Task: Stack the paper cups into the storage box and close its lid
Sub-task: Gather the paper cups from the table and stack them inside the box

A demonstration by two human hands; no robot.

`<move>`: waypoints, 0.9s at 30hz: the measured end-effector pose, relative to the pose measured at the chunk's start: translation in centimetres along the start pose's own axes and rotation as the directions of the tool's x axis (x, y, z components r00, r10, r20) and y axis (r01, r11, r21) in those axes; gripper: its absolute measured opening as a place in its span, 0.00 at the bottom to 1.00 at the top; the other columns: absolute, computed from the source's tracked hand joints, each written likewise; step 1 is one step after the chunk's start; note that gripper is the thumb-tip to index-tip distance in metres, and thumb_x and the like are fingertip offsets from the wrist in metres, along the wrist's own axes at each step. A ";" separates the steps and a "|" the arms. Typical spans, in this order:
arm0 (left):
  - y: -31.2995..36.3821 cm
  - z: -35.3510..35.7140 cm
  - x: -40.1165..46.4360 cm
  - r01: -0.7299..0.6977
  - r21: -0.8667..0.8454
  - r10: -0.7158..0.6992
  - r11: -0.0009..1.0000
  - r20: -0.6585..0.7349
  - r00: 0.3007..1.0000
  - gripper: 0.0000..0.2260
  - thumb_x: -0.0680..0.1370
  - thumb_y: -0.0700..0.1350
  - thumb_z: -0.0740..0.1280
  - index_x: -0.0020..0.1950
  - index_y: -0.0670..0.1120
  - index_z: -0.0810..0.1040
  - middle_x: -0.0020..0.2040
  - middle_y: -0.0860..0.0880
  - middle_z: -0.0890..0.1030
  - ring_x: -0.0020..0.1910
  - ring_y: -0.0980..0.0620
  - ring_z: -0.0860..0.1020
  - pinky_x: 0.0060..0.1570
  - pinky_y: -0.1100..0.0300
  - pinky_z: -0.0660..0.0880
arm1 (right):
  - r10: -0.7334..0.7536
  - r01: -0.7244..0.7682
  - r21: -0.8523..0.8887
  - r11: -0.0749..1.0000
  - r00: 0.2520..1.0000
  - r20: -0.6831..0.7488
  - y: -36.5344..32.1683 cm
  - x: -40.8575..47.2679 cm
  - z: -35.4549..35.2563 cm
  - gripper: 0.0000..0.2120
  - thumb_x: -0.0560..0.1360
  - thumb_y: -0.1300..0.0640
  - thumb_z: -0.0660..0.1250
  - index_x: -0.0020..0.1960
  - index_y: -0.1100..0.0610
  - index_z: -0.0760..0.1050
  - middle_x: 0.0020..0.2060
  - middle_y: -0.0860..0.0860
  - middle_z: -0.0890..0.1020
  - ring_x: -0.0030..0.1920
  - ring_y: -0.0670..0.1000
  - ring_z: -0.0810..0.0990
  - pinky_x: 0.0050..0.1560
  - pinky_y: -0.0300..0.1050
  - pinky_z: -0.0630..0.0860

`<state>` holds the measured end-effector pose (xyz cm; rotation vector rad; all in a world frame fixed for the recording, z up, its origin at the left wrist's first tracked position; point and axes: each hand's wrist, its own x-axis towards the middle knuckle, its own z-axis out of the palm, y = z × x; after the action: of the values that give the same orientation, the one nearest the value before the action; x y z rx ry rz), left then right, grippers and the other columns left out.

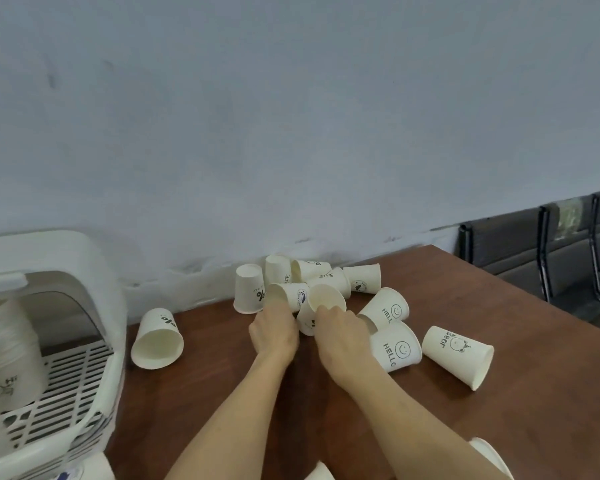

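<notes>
Left hand (273,330) clamped on one tipped paper cup (286,296), right hand (340,336) on another (327,299), mouths facing the person. Storage box (94,386) (lid up) lies far left on the counter (222,393), nearer the left hand.

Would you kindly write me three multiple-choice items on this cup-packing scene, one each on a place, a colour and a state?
1. Where does the storage box stand?
A. at the left edge of the table
B. at the far right by the chairs
C. on the floor

2. What colour is the table top?
A. white
B. dark brown
C. green

3. How does the cup printed "Bear" lie?
A. upright, mouth up
B. upside down on its rim
C. on its side

Answers:
1 A, the box sits left of both hands, with cups already inside.
2 B, the wood around the loose cups is dark brown.
3 C, its mouth faces sideways to the right, with its wall on the table.
</notes>
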<state>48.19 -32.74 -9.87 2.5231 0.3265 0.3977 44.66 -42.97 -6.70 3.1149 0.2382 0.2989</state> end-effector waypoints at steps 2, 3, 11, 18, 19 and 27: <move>-0.1 -0.9 0.0 -0.025 -0.002 0.025 1.000 -0.033 0.999 0.12 0.74 0.37 0.57 0.55 0.49 0.64 0.40 0.48 0.75 0.40 0.42 0.73 0.38 0.53 0.67 | 0.001 -0.001 0.009 1.000 1.000 -0.007 -0.1 -0.3 -0.1 0.13 0.78 0.67 0.57 0.60 0.58 0.72 0.54 0.55 0.79 0.55 0.57 0.79 0.42 0.46 0.67; -0.3 -1.4 0.0 -0.037 0.011 0.037 0.999 -0.039 0.999 0.12 0.75 0.37 0.57 0.55 0.49 0.64 0.40 0.48 0.74 0.39 0.43 0.72 0.38 0.54 0.66 | 0.006 -0.006 0.019 1.000 1.000 -0.009 -0.1 -0.5 -0.1 0.13 0.78 0.67 0.57 0.60 0.58 0.72 0.54 0.55 0.79 0.55 0.57 0.79 0.42 0.46 0.66; -1.9 -8.6 -1.7 -0.106 0.145 0.104 0.984 0.020 0.994 0.06 0.75 0.40 0.58 0.47 0.47 0.73 0.49 0.46 0.79 0.50 0.42 0.77 0.41 0.55 0.67 | -0.007 0.009 0.090 0.996 1.000 -0.013 -3.0 -3.0 -2.6 0.14 0.77 0.66 0.58 0.61 0.58 0.69 0.57 0.55 0.78 0.56 0.57 0.79 0.43 0.47 0.66; -3.9 -15.1 -4.2 -0.139 0.196 0.139 0.971 0.011 0.990 0.12 0.75 0.40 0.56 0.52 0.49 0.76 0.50 0.48 0.81 0.49 0.44 0.78 0.44 0.53 0.74 | -0.067 0.074 0.144 0.987 0.996 -0.058 -5.9 -5.6 -6.8 0.12 0.77 0.65 0.58 0.60 0.57 0.69 0.55 0.54 0.78 0.54 0.56 0.79 0.42 0.46 0.68; -4.2 -15.9 -4.6 -0.144 0.196 0.148 0.970 -0.007 0.989 0.12 0.75 0.40 0.56 0.52 0.49 0.77 0.50 0.48 0.81 0.50 0.44 0.78 0.45 0.53 0.74 | -0.075 0.084 0.155 0.984 0.995 -0.063 -6.3 -6.0 -7.5 0.12 0.77 0.65 0.58 0.59 0.57 0.69 0.54 0.55 0.78 0.53 0.57 0.78 0.42 0.46 0.69; -6.4 -23.3 -7.7 -0.160 0.182 0.187 0.970 -0.139 0.972 0.13 0.78 0.41 0.55 0.53 0.49 0.77 0.48 0.47 0.81 0.45 0.45 0.79 0.42 0.52 0.76 | -0.178 0.207 0.189 0.960 0.971 -0.158 -10.1 -8.1 -12.6 0.11 0.75 0.66 0.57 0.54 0.59 0.73 0.49 0.54 0.77 0.49 0.57 0.76 0.44 0.48 0.71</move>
<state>32.01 -18.52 3.54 2.7037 0.2051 0.6641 32.87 -34.35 3.94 3.2371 0.6082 0.5212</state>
